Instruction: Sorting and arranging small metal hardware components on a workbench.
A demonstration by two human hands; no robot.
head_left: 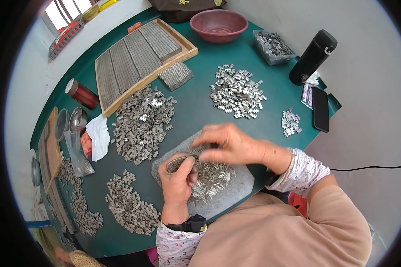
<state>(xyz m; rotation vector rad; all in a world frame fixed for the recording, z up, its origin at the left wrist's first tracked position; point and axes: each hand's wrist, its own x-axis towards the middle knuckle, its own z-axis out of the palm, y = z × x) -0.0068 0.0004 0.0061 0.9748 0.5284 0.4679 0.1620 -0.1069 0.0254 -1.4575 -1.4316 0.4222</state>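
My left hand (177, 187) is closed around a curved grey metal strip (177, 163) that looks built up of small plates, thumb along its edge. Just to the right, my right hand (225, 144) hovers with bent fingers; motion blurs the fingertips, so anything between them cannot be made out. Beneath both hands a grey felt-like mat (236, 187) bears a heap of thin shiny metal pins (211, 178). The nearest loose plates are a pile of dull toothed metal pieces (142, 124) to the left and a shinier pile (237, 92) beyond the mat.
A wooden tray (189, 52) holds rows of assembled metal strips, with a small block (177, 75) beside it. Around the green table stand a red bowl (218, 26), a plastic tub (274, 46), a black bottle (312, 58), a phone (320, 109) and a red can (82, 94).
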